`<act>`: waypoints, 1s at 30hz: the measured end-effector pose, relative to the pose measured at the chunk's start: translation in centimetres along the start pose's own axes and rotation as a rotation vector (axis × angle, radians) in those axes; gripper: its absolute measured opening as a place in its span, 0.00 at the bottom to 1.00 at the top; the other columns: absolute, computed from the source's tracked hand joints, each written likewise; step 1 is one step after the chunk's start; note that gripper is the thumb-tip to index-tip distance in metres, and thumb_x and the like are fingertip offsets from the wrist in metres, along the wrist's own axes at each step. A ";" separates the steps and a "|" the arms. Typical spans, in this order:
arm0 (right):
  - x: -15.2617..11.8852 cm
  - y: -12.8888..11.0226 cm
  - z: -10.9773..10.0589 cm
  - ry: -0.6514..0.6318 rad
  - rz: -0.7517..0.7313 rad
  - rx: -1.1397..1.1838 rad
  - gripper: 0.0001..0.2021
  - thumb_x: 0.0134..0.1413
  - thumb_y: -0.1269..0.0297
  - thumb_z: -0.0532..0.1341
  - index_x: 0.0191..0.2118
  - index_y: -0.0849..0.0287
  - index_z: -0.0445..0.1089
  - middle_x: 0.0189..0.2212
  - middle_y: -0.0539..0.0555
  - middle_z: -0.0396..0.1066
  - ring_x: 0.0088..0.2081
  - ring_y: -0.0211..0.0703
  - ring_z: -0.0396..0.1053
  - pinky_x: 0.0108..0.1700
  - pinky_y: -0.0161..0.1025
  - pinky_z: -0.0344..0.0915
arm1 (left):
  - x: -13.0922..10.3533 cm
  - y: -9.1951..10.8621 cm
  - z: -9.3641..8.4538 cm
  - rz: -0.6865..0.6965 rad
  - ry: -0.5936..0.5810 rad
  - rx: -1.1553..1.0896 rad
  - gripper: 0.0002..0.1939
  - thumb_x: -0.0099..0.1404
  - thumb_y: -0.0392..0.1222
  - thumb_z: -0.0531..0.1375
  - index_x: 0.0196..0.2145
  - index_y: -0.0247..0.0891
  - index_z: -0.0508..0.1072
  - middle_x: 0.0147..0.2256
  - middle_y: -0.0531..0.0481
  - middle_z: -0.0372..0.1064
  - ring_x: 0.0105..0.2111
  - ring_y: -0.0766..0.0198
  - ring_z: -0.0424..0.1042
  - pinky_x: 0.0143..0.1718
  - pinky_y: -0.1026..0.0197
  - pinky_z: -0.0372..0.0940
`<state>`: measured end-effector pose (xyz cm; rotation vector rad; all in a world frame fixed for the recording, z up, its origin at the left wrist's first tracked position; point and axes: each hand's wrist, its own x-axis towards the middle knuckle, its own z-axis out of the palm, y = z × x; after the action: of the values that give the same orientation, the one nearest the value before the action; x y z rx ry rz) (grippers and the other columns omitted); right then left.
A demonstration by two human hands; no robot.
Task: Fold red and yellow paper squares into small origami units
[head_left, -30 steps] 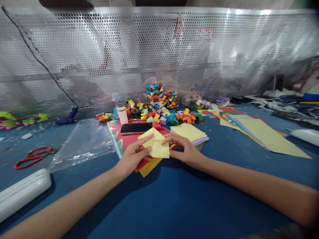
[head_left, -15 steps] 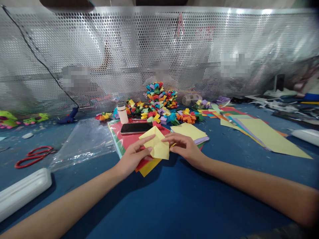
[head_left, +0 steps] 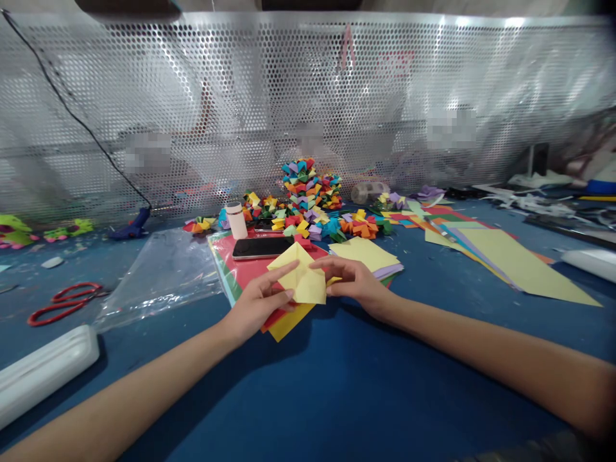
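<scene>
A pale yellow piece of folded paper [head_left: 308, 283] is held between both hands, above the near edge of a stack of coloured sheets. My left hand [head_left: 260, 299] pinches its left side, thumb below and index finger lying across the front. On the right, my right hand [head_left: 353, 282] grips the paper's right edge between thumb and fingers. Creases and a raised flap show on the paper. Under it, a yellow sheet [head_left: 287, 323] and a red sheet [head_left: 253, 268] stick out. Behind lies a black phone [head_left: 262, 248].
Colourful folded-paper pieces [head_left: 308, 192] stand at the back beside a white bottle [head_left: 237, 222]. Red scissors [head_left: 67, 301], a plastic sleeve [head_left: 163, 276] and a blue glue gun [head_left: 133, 226] lie left. Coloured sheets [head_left: 529, 263] spread right. A perforated metal panel [head_left: 240, 83] rises behind.
The lower right part of the yellow paper has shifted slightly up and its flap looks more folded. My right hand has moved slightly left; both hands still hold the paper.
</scene>
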<state>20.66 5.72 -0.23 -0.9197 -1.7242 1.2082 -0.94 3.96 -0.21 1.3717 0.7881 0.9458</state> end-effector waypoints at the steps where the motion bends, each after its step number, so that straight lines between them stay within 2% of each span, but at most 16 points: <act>1: 0.1 0.1 -0.1 -0.010 0.004 0.001 0.21 0.39 0.72 0.62 0.45 0.59 0.70 0.28 0.49 0.69 0.30 0.37 0.67 0.33 0.35 0.64 | 0.0 0.0 0.0 0.001 0.004 0.012 0.32 0.56 0.40 0.64 0.58 0.42 0.64 0.35 0.51 0.75 0.32 0.66 0.73 0.37 0.65 0.70; 6: 0.1 0.3 0.0 -0.075 -0.020 0.007 0.20 0.39 0.72 0.65 0.43 0.59 0.69 0.32 0.50 0.70 0.33 0.38 0.69 0.34 0.34 0.65 | -0.1 0.1 0.1 0.007 0.001 0.023 0.34 0.57 0.41 0.64 0.60 0.42 0.61 0.36 0.49 0.76 0.31 0.65 0.76 0.35 0.64 0.70; 10: 0.1 0.6 0.2 -0.130 -0.076 0.002 0.22 0.38 0.70 0.68 0.44 0.56 0.68 0.39 0.51 0.66 0.38 0.39 0.68 0.35 0.34 0.67 | -0.2 0.1 0.0 -0.006 -0.016 0.015 0.35 0.57 0.41 0.63 0.61 0.40 0.58 0.36 0.47 0.76 0.31 0.63 0.77 0.34 0.65 0.70; 15: 0.0 0.3 0.2 -0.145 -0.127 -0.007 0.10 0.41 0.65 0.69 0.32 0.58 0.71 0.44 0.52 0.59 0.41 0.39 0.66 0.38 0.36 0.68 | -0.1 0.1 0.1 0.002 -0.019 0.054 0.35 0.58 0.40 0.62 0.62 0.37 0.57 0.33 0.48 0.77 0.30 0.64 0.77 0.32 0.67 0.69; 18: -0.2 -0.1 0.4 -0.121 -0.126 -0.021 0.08 0.42 0.63 0.69 0.28 0.59 0.71 0.42 0.53 0.59 0.42 0.40 0.65 0.38 0.36 0.68 | -0.1 0.1 0.1 0.009 -0.018 0.068 0.36 0.58 0.40 0.62 0.62 0.35 0.56 0.30 0.48 0.77 0.30 0.64 0.77 0.31 0.67 0.69; 23: -0.1 -0.1 0.6 -0.038 -0.115 -0.045 0.10 0.42 0.59 0.68 0.30 0.58 0.71 0.39 0.52 0.61 0.38 0.38 0.66 0.37 0.35 0.66 | -0.2 0.2 0.1 0.027 -0.056 0.091 0.36 0.58 0.41 0.63 0.62 0.35 0.56 0.30 0.47 0.77 0.30 0.63 0.77 0.31 0.66 0.68; 28: 0.0 0.1 0.7 0.013 -0.101 -0.068 0.13 0.44 0.56 0.67 0.30 0.60 0.70 0.32 0.50 0.65 0.29 0.35 0.65 0.30 0.34 0.64 | -0.4 0.0 0.1 0.029 -0.113 0.127 0.37 0.58 0.40 0.63 0.63 0.37 0.54 0.29 0.47 0.76 0.33 0.60 0.77 0.33 0.65 0.67; 30: 0.0 0.1 0.7 0.017 -0.083 -0.087 0.13 0.46 0.55 0.66 0.30 0.60 0.70 0.27 0.49 0.66 0.26 0.34 0.64 0.28 0.33 0.62 | -0.4 -0.1 0.1 0.016 -0.128 0.146 0.38 0.57 0.39 0.63 0.63 0.37 0.53 0.25 0.51 0.74 0.32 0.62 0.76 0.32 0.66 0.65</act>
<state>20.01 5.45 -0.50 -0.8973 -1.7960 1.0757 -1.03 3.52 -0.36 1.5514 0.7608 0.8168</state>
